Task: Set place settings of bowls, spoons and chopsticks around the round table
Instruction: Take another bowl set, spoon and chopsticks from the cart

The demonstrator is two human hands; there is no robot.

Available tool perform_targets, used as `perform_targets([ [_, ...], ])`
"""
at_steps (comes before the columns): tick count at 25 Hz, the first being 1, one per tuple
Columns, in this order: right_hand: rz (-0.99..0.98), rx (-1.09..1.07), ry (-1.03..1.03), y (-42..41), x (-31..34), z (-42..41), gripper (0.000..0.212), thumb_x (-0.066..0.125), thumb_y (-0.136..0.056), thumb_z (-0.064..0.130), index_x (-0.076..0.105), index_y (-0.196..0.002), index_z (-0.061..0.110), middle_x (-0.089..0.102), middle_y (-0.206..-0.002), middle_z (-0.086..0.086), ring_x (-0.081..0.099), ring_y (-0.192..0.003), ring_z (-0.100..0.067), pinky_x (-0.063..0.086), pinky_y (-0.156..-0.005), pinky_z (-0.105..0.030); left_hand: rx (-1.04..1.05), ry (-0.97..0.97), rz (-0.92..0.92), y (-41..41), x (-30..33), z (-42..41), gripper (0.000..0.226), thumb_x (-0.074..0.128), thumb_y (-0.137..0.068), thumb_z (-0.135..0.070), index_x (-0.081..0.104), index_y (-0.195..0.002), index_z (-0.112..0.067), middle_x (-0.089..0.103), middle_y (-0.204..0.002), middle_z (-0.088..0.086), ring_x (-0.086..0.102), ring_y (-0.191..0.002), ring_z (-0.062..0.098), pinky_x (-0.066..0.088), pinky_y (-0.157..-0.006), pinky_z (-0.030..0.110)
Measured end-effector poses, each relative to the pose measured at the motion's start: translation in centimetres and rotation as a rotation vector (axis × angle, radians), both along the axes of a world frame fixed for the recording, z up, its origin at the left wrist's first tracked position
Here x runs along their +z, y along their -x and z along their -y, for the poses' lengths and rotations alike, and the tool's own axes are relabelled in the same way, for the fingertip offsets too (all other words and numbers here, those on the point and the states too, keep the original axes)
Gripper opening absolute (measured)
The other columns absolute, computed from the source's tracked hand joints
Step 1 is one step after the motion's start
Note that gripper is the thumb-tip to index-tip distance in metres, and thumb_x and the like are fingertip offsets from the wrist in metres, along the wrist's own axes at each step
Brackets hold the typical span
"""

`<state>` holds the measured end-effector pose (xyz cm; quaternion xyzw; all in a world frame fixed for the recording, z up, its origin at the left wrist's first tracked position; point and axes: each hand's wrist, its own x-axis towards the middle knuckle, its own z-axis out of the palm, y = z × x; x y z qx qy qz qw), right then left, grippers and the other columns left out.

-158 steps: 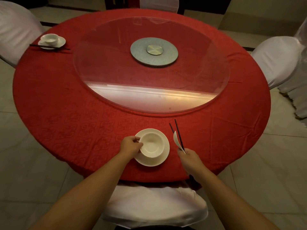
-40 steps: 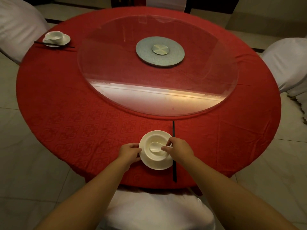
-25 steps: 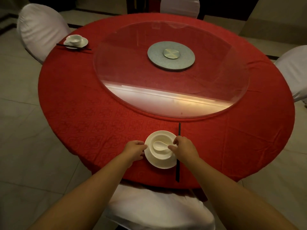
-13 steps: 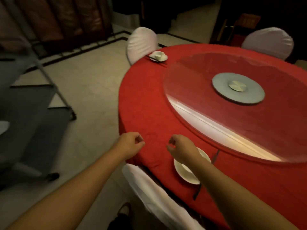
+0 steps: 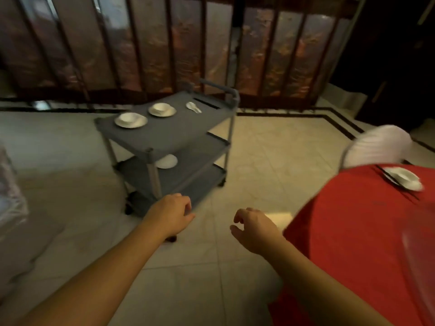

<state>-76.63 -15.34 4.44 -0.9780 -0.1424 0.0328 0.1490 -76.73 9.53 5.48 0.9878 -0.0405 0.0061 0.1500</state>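
Note:
A grey three-shelf cart (image 5: 179, 132) stands on the tiled floor ahead. Its top shelf carries two white bowls on saucers, the nearer one (image 5: 130, 119) and the farther one (image 5: 162, 109), plus a white spoon (image 5: 193, 107) and dark chopsticks (image 5: 207, 102) by the handle. A white plate (image 5: 166, 161) lies on the middle shelf. The red round table (image 5: 367, 243) is at the right, with one set place (image 5: 403, 178) of bowl, saucer and chopsticks. My left hand (image 5: 170, 214) and my right hand (image 5: 255, 228) hang over the floor, fingers loosely curled, holding nothing.
A white-covered chair (image 5: 376, 149) stands behind the table's set place. A dark wooden folding screen (image 5: 164, 48) closes off the back. A pale covered object (image 5: 9, 196) sits at the left edge. Open tiled floor lies between me and the cart.
My view has swung left from the table to the cart. Both hands have left the near bowl and saucer and now hang over the floor, holding nothing.

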Motion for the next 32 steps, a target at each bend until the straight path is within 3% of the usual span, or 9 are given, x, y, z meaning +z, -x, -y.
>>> perform_targets([
  [7,-0.036,0.139,-0.022,-15.9,1.5,-17.4,0.023,0.058,-0.090,0.042,0.063,-0.104,0.024,0.063,-0.109,0.000,0.060,-0.099,-0.022,0.053,-0.083,-0.035,0.237,0.007,0.031,-12.1,2.2,-18.1,0.027,0.068,-0.089,-0.045,0.067,-0.103,-0.022,0.066,-0.105,0.002,0.064,-0.097,0.023,0.048,-0.080,0.030],
  [10,-0.089,0.153,-0.066,-21.5,2.0,-22.0,0.019,0.057,-0.091,0.037,0.064,-0.098,0.022,0.061,-0.102,-0.002,0.060,-0.093,-0.023,0.050,-0.078,-0.032,0.295,0.016,0.011,-17.2,3.1,-22.9,0.028,0.067,-0.089,-0.044,0.067,-0.105,-0.021,0.068,-0.105,0.001,0.064,-0.096,0.022,0.053,-0.082,0.035],
  [17,-0.111,0.249,-0.084,-36.6,0.1,-28.7,0.024,0.059,-0.089,0.040,0.062,-0.101,0.020,0.063,-0.104,-0.004,0.060,-0.094,-0.024,0.052,-0.078,-0.035,0.405,-0.012,-0.025,-29.4,1.1,-28.2,0.023,0.067,-0.089,-0.042,0.066,-0.098,-0.021,0.070,-0.099,0.001,0.065,-0.089,0.022,0.051,-0.075,0.033],
  [25,-0.216,0.372,-0.123,-54.9,0.2,-35.3,0.028,0.061,-0.088,0.039,0.065,-0.106,0.018,0.067,-0.105,-0.005,0.063,-0.096,-0.024,0.051,-0.079,-0.035,0.647,0.113,-0.122,-42.6,-0.1,-32.3,0.026,0.066,-0.093,-0.039,0.068,-0.104,-0.016,0.069,-0.104,0.005,0.065,-0.096,0.023,0.055,-0.086,0.039],
  [32,-0.342,0.345,-0.099,-64.8,-2.5,-41.8,0.024,0.061,-0.090,0.035,0.064,-0.109,0.019,0.066,-0.102,-0.002,0.062,-0.092,-0.019,0.049,-0.075,-0.031,0.785,0.118,-0.191,-51.1,-3.6,-38.8,0.026,0.059,-0.097,-0.035,0.065,-0.111,-0.014,0.068,-0.111,0.009,0.063,-0.102,0.026,0.053,-0.090,0.038],
])
